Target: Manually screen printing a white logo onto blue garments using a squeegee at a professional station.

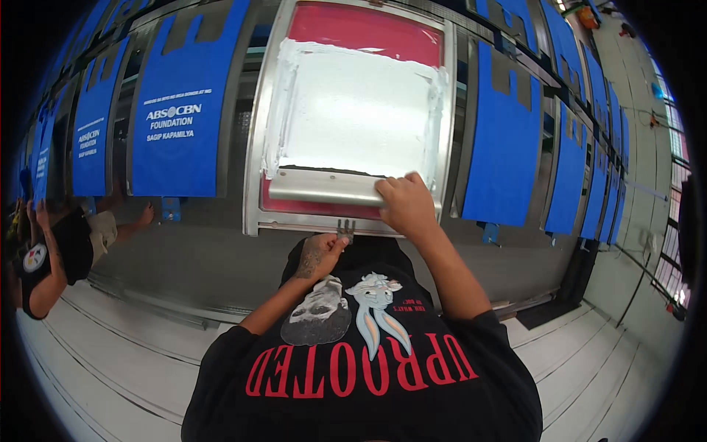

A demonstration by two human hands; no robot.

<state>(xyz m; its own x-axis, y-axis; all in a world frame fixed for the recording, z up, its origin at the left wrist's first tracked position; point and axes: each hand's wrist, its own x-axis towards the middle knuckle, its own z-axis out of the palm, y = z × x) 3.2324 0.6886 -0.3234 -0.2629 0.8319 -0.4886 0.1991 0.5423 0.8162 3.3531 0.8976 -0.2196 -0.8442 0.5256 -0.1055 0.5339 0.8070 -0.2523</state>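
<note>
Right hand (406, 206): fingers clenched over the near edge of the long metal squeegee bar (324, 186).
Squeegee bar: lies across the lower end of the metal-framed printing screen (353, 118), below the spread white ink.
Left hand (324, 250): fingers curled on the small metal handle (344, 230) at the frame's near edge.
Table (191, 243): long, carrying blue fabric bags (180, 110) on either side of the screen.

Blue fabric bags (180, 103) with white print lie in a row along the long printing table (206, 250), on both sides of its middle. Another person (55, 254) in a black shirt sits at the table's left end.
</note>
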